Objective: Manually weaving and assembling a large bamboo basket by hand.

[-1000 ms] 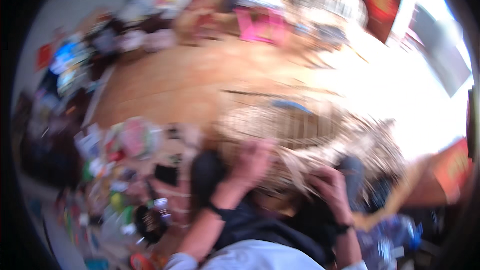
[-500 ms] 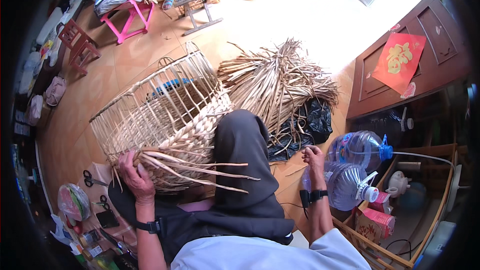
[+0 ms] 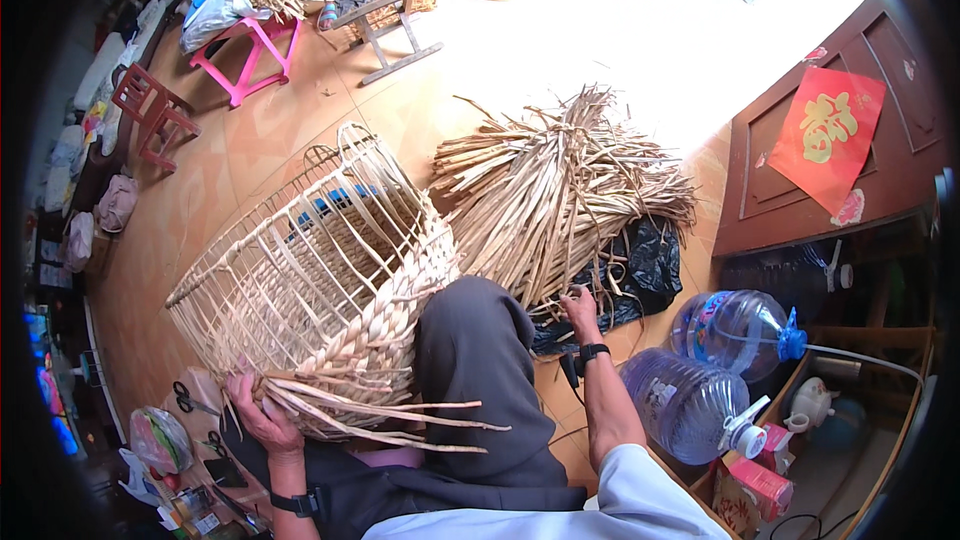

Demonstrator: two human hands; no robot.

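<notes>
A large half-woven basket (image 3: 345, 325) leans against my knee, its lower part braided of pale dried stalks and its upper part bare ribs under a rim. My left hand (image 3: 262, 415) is closed on the basket's near left side, where several loose stalk ends (image 3: 400, 408) fan out to the right across my leg. At the lower end of a big heap of dried stalks (image 3: 545, 190), my right hand (image 3: 580, 312) has its fingers drawn together at the stalk tips. Whether a stalk is between those fingers cannot be made out.
Black plastic (image 3: 650, 265) lies under the heap. Two big clear water bottles (image 3: 685, 405) stand to my right beside a wooden-framed cabinet (image 3: 900, 440). Scissors (image 3: 190, 398) lie at the left among small items. A pink stool (image 3: 245, 60) and a small bench (image 3: 385, 0) stand farther off.
My right hand has moved left from beside the bottles to the stalk heap's lower end. My left hand keeps its hold on the basket. The whole view has shifted slightly.
</notes>
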